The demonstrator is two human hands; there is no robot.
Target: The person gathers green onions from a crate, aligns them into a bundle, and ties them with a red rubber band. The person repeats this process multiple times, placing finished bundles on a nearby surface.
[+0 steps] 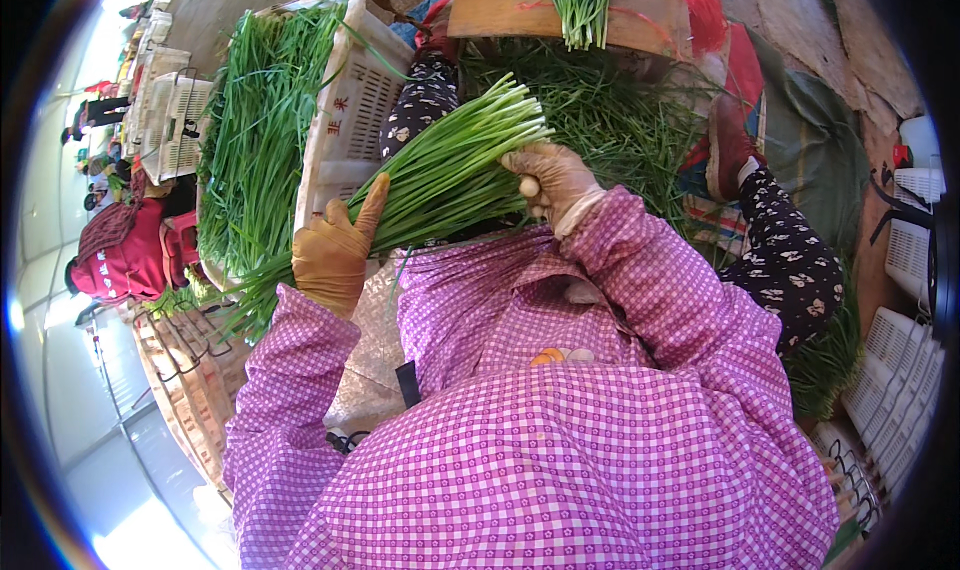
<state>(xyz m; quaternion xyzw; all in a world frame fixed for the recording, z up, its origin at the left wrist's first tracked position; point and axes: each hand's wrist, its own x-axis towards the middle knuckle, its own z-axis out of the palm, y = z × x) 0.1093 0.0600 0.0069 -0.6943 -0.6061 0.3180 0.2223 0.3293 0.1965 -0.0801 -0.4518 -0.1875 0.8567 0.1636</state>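
Observation:
A long bunch of green garlic chives (450,165) lies slantwise before my body, its pale cut ends up at the right. My gloved left hand (334,251) is wrapped round its leafy lower part, thumb and a finger spread along the stalks. At the pale end, my gloved right hand (551,180) has its fingers bent against the stalks; the fingertips are partly hidden. Another, smaller bunch of chives (579,3) rests on a wooden board (495,7), beside red tying strands (694,7).
A white plastic crate (330,138) heaped with chives (262,134) stands at my left. Loose leaves (622,112) cover the ground between my legs. White crates (896,390) line the right side. A person in red (127,251) sits at the far left.

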